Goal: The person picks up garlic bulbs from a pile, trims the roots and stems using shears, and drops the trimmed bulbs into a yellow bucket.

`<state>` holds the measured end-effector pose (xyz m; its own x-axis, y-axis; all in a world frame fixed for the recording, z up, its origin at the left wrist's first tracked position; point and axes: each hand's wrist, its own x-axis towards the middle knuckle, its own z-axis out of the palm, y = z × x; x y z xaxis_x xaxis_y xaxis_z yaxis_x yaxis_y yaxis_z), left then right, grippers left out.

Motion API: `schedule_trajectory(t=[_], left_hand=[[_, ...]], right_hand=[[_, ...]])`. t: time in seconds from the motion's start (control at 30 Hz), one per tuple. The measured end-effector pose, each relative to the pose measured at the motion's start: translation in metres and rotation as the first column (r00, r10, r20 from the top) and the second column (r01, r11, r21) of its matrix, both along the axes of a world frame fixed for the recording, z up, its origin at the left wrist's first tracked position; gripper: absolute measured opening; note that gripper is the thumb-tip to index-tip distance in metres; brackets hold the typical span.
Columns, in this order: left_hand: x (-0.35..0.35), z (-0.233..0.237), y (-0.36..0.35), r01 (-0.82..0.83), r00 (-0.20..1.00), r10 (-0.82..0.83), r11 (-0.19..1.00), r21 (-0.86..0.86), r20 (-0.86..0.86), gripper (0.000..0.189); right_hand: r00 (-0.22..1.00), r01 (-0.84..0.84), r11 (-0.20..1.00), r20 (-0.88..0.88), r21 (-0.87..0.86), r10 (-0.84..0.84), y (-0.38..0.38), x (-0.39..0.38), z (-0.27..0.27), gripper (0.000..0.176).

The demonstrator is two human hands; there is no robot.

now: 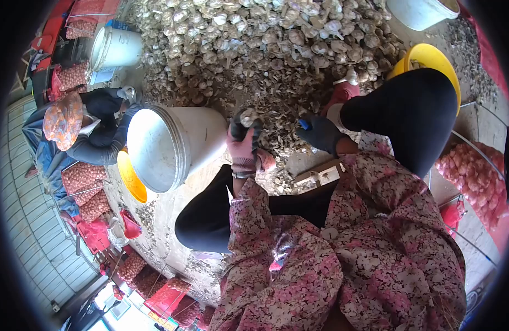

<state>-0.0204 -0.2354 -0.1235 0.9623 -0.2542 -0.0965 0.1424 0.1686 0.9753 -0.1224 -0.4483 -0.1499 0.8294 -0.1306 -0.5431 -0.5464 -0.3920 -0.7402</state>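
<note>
a great heap of garlic (pixel 254 44) fills the floor at 12 o'clock. a white bucket (pixel 204 132) lies tipped at 9 o'clock of the left hand (pixel 243 151), whose pink-gloved fingers are closed round a garlic bulb (pixel 246 117) at the heap's near edge. the right hand (pixel 322 134), dark-gloved at 3 o'clock, is curled round a blue handle (pixel 304 124).

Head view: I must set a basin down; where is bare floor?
Mostly bare concrete lies between the white bucket and the left knee, and between the yellow basin and the red net sacks. The garlic pile crowds the left hand holding a garlic bulb.
</note>
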Motion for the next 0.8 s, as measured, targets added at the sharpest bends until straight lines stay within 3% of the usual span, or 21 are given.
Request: schedule_trajectory(t=[0.03,0.07,0.1,0.13,0.17,0.23,0.27,0.3,0.37,0.43,0.5,0.53,0.57,0.63,0.7,0.73,0.77,0.8], left_hand=[[0.008,0.009,0.008,-0.061,0.993,0.055,0.997,0.056,0.108,0.044],[0.015,0.025,0.022,-0.201,0.968,0.146,0.938,0.282,0.204,0.041],[0.028,0.034,0.037,-0.323,0.943,0.291,0.919,0.225,0.164,0.042],[0.041,0.063,0.048,-0.267,0.958,0.247,0.953,0.144,0.143,0.044],[0.06,0.073,0.068,-0.443,0.882,0.393,0.88,0.172,0.26,0.051],[0.087,0.103,0.095,-0.635,0.718,0.398,0.71,0.304,0.57,0.061],[0.091,0.116,0.097,-0.784,0.618,0.335,0.327,0.528,0.711,0.065],[0.097,0.125,0.096,-0.805,0.55,0.196,-0.135,0.577,0.812,0.07],[0.11,0.125,0.061,-0.868,0.491,0.068,-0.047,0.494,0.869,0.071],[0.133,0.088,0.014,-0.611,0.726,0.125,0.568,0.551,0.676,0.058],[0.142,0.063,-0.059,-0.228,0.953,0.028,0.723,0.652,0.303,0.043],[0.157,0.024,-0.075,-0.058,0.986,-0.062,0.744,0.666,0.155,0.035],[0.173,-0.021,-0.096,0.031,0.985,0.038,0.924,0.381,-0.17,0.036],[0.196,-0.059,-0.153,0.076,0.93,0.079,0.913,0.4,-0.358,0.046],[0.239,-0.132,-0.183,0.229,0.96,-0.005,0.588,0.776,-0.279,0.059],[0.238,-0.125,-0.203,0.234,0.959,-0.013,0.591,0.772,-0.282,0.059],[0.236,-0.118,-0.225,0.201,0.972,0.033,0.39,0.899,-0.232,0.059],[0.238,-0.123,-0.237,0.157,0.983,0.064,0.165,0.974,-0.169,0.059]], right_hand=[[1.0,-0.002,1.0,0.005,0.005,0.002,0.002,0.002,-0.001,0.051],[0.998,0.065,0.995,0.01,0.074,-0.066,0.005,0.003,-0.004,0.051],[0.99,0.136,0.981,0.007,0.138,-0.139,0.004,0.004,-0.009,0.051],[0.963,0.233,0.894,0.034,0.383,-0.266,0.007,0.005,-0.029,0.042],[0.963,0.238,0.894,0.031,0.379,-0.269,0.002,0.008,-0.024,0.042],[0.847,0.504,0.481,-0.301,0.718,-0.438,-0.006,0.02,0.001,0.032],[0.791,0.582,0.417,-0.365,0.698,-0.492,-0.008,0.026,0.009,0.03],[0.786,0.586,0.408,-0.369,0.7,-0.496,-0.008,0.03,0.01,0.03],[0.693,0.645,0.111,-0.517,0.756,-0.502,-0.012,0.036,0.007,0.031],[0.702,0.639,0.118,-0.515,0.76,-0.492,-0.011,0.039,-0.007,0.033],[0.661,0.694,0.097,-0.577,0.713,-0.48,-0.011,0.044,0.005,0.034],[0.682,0.683,0.125,-0.568,0.719,-0.461,-0.016,0.045,0.01,0.032],[0.677,0.687,0.124,-0.568,0.716,-0.468,-0.017,0.045,0.009,0.032],[0.671,0.672,0.026,-0.594,0.74,-0.445,-0.016,0.042,0.005,0.03],[0.627,0.707,0.015,-0.617,0.707,-0.475,-0.011,0.043,-0.003,0.029],[0.619,0.722,0.051,-0.611,0.69,-0.494,-0.009,0.043,-0.002,0.029],[0.611,0.735,0.084,-0.603,0.673,-0.513,-0.008,0.041,-0.004,0.029],[0.668,0.702,0.19,-0.541,0.686,-0.511,-0.008,0.042,-0.009,0.034]])
